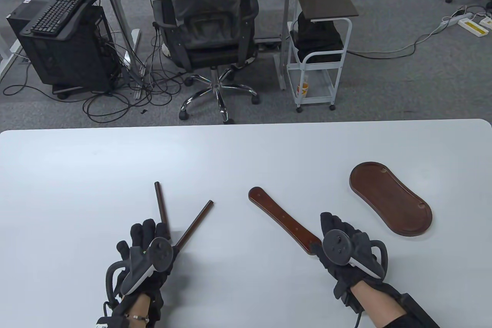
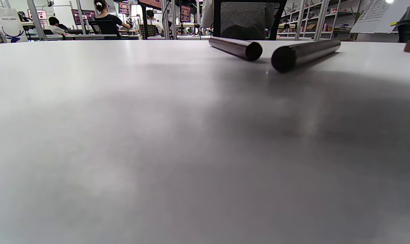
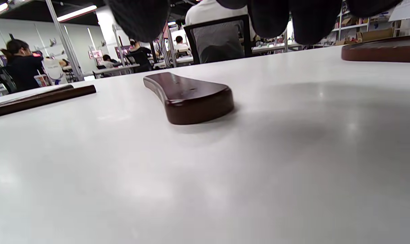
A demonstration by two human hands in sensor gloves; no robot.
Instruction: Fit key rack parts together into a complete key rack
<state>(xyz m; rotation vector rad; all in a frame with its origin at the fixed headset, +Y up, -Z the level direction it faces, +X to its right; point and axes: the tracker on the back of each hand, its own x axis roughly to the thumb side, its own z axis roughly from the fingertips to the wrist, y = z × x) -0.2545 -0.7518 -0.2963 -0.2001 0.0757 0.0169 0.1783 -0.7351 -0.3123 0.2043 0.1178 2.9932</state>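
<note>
Nothing is joined yet, so the work looks to be at its very start, with all four dark wooden parts lying apart on the white desk (image 1: 246,159). The left hand (image 1: 144,255) hovers low with two rods (image 1: 192,224) splayed in a V just beyond its fingers (image 1: 148,230); it holds nothing I can see, and how far the fingers spread I cannot tell. The right hand (image 1: 344,251) hangs over the near end of the flat crossbar (image 1: 282,224), its fingers (image 3: 293,20) above the desk and apparently holding nothing. The oval base tray (image 1: 390,197) lies beyond and to the right of those fingers. Likely next: grip a rod and seat its end in a hole of the base.
</note>
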